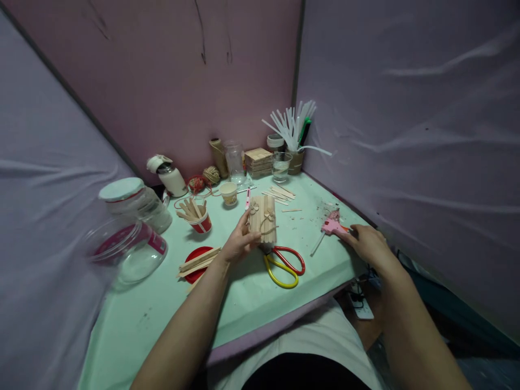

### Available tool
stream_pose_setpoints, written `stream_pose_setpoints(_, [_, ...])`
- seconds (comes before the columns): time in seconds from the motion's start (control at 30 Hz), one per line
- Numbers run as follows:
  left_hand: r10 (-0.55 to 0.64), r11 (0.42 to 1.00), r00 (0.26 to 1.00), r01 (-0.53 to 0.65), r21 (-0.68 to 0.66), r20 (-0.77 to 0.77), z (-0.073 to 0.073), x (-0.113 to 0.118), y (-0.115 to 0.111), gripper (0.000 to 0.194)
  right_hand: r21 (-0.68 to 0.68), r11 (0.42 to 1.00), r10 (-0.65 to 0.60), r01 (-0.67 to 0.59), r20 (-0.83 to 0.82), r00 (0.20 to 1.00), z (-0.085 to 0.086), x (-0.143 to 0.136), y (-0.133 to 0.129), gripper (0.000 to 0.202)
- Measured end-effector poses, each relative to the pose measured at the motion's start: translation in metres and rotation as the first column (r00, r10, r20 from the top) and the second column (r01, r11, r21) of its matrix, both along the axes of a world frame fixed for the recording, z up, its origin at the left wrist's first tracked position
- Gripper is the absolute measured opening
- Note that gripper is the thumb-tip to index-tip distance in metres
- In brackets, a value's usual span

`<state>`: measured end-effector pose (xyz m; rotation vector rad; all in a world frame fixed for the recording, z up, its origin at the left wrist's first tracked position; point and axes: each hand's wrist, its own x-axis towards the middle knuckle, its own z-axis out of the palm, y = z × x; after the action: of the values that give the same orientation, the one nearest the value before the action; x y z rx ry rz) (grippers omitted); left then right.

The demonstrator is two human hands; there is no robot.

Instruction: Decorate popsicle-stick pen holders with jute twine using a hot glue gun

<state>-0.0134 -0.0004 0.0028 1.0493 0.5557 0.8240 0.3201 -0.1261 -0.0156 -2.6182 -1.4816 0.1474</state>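
Observation:
A small piece made of pale craft sticks (265, 215), with twine and round bits on its face, is held between the thumb and fingers of my left hand (239, 238). Just below it lie scissors with one red and one yellow handle (284, 279); their blades are hidden. To the right, my right hand (368, 241) is closed around the handle of a pink glue gun (333, 225). A whitish glue stick (317, 244) lies by the gun. The gun's nozzle end is over a smudged patch of the table.
On the left stand clear plastic jars (142, 246), a red cup of sticks (201, 223) and a red lid (197, 262) bearing sticks. Along the back are a white bottle (174, 181), twine (211, 174), stacked wooden squares (259, 162) and a holder of glue sticks (295, 161).

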Motion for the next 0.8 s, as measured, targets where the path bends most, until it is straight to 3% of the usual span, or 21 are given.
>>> stream_pose_setpoints(0.07, [-0.014,1.000,1.000,0.014,0.025,0.010,-0.002,0.000,0.002,0.120,0.003,1.000,0.027,-0.027,-0.004,1.000,-0.003,-0.003,0.001,0.051])
stream_pose_setpoints(0.27, [-0.018,0.999,0.999,0.016,0.050,0.034,-0.005,0.001,0.003,0.127,0.184,0.982,-0.048,0.053,-0.033,0.998,-0.018,-0.011,0.008,0.050])
stream_pose_setpoints(0.4, [-0.010,0.993,0.999,0.005,0.120,0.048,-0.006,0.002,0.003,0.123,0.417,0.908,0.034,0.036,-0.159,0.987,-0.019,-0.009,0.008,0.043])
stream_pose_setpoints(0.5, [-0.007,0.987,0.999,0.000,0.160,0.042,-0.006,0.003,0.003,0.124,0.527,0.848,0.090,0.046,-0.229,0.969,-0.007,-0.016,0.004,0.049])
stream_pose_setpoints(0.57, [0.007,0.984,0.999,-0.016,0.175,0.050,-0.005,0.004,0.003,0.126,0.615,0.781,0.175,0.112,-0.387,0.905,0.007,-0.029,-0.001,0.053])
stream_pose_setpoints(0.67, [0.046,0.979,0.998,-0.055,0.195,0.052,-0.003,0.005,0.003,0.129,0.626,0.741,0.309,0.242,-0.639,0.705,0.029,-0.057,-0.011,0.055])
stream_pose_setpoints(0.8, [0.107,0.967,0.994,-0.110,0.231,0.026,0.001,0.005,0.003,0.129,0.635,0.763,0.472,0.120,-0.674,0.567,0.053,-0.092,-0.028,0.051])
